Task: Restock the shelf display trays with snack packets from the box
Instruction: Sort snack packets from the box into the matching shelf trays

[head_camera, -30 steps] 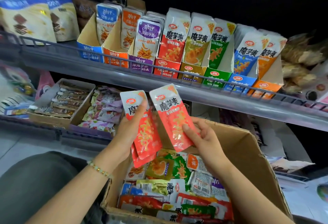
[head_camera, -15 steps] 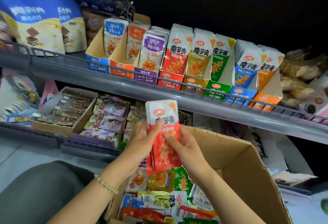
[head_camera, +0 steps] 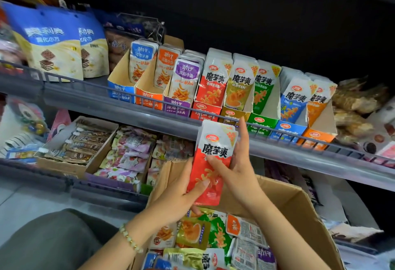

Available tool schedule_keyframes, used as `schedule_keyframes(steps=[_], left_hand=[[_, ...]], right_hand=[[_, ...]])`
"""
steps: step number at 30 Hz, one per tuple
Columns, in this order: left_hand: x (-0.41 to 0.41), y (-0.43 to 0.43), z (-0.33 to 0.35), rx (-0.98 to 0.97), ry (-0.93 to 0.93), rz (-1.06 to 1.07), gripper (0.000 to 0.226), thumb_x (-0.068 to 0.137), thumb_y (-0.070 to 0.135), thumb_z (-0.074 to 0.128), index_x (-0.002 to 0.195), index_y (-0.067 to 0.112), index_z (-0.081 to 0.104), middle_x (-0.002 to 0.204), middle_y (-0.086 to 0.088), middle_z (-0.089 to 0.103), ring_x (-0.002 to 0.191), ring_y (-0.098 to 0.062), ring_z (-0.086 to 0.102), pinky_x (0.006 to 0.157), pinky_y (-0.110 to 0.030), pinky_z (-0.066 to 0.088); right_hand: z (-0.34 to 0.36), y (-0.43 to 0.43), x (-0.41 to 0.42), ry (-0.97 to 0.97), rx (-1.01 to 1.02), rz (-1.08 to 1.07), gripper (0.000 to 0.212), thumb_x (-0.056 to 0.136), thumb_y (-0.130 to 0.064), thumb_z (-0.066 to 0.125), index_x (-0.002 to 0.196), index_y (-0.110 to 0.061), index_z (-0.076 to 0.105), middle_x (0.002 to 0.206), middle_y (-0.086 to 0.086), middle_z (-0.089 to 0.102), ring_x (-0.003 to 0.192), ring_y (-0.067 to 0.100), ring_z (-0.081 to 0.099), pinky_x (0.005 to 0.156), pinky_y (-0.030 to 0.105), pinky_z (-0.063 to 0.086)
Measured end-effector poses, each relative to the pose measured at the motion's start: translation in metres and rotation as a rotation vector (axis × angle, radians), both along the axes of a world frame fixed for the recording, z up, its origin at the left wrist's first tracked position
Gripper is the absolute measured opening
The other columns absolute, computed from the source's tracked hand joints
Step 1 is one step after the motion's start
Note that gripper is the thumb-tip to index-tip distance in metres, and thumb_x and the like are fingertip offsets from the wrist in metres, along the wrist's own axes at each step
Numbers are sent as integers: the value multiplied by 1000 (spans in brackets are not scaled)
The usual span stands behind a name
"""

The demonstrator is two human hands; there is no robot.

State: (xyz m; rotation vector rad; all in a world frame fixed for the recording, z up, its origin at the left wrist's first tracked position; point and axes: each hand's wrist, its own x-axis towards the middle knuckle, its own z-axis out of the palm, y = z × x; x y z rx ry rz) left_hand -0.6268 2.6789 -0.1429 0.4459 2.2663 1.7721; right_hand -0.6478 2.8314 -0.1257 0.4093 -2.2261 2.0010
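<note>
Grey shelf (head_camera: 128,110) with display trays (head_camera: 205,112) crosses mid-frame. At centre, above the box (head_camera: 299,205), left hand (head_camera: 181,197) and right hand (head_camera: 237,170) clamp upright red snack packets (head_camera: 213,152), right fingers (head_camera: 243,133) stretched up the edge.

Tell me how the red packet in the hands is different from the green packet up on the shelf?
The red packet is red below; the green packet is green below. The red packet is gripped by the left hand and right hand above the box; the green packet stands in its green tray. Both have white tops, the same black writing and a yellow corner.
</note>
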Motion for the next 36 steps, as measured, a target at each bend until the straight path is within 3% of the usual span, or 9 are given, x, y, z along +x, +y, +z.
schedule_keyframes(steps=[2,6,13,16,20,24,28,32,36], left_hand=[[-2,-2,3,-12,-25,-36,60,97,31,45,147,34,13,99,28,38,60,8,62,52,-14,50],[-7,-4,5,39,-51,-70,54,97,32,45,141,41,15,107,24,43,73,8,65,54,-19,54],[-29,-13,9,3,21,-205,62,88,49,44,142,49,13,127,19,51,96,-4,65,60,-31,58],[-42,-13,23,6,104,-182,57,89,46,45,140,44,19,124,18,55,83,4,64,54,-20,49],[-74,-14,45,146,164,-44,41,84,44,51,122,32,43,121,9,60,98,5,63,73,-15,51],[-111,-24,59,-119,377,139,65,82,59,43,138,27,33,127,13,50,114,-1,52,97,-28,45],[-132,-24,62,-497,600,149,61,95,51,43,148,27,24,151,9,32,137,-10,31,110,-30,29],[-140,-22,56,-703,643,78,63,96,54,36,151,30,17,157,8,22,143,-13,20,116,-32,18],[-143,-22,55,-764,639,84,60,97,54,32,150,28,21,157,7,19,144,-14,18,117,-33,14]], right_hand=[[12,10,-8,24,94,50,92,84,-1,67,146,-44,14,134,-24,50,114,8,61,83,31,57],[33,19,-17,-39,344,32,61,76,-22,78,125,-33,43,114,-11,64,101,16,68,80,48,58],[80,36,-32,-200,489,181,53,72,-10,81,118,-16,54,108,3,72,96,20,70,85,40,58],[93,36,-41,-155,531,167,47,73,-8,81,115,-13,62,102,2,75,94,17,71,86,34,57],[117,39,-58,-63,384,-2,42,70,-7,81,107,-16,64,95,2,76,89,17,72,78,30,59],[140,46,-87,99,219,-250,40,71,-9,82,106,-15,62,94,3,74,81,10,72,65,22,57],[154,45,-117,166,207,-330,36,74,-10,80,103,-14,59,92,-1,70,73,3,69,61,18,55],[152,42,-141,169,451,-326,40,75,-12,81,105,-16,56,93,-4,68,79,7,67,71,27,58],[152,28,-159,226,769,-260,58,76,-17,81,124,-18,49,101,-4,62,83,8,62,67,20,52]])
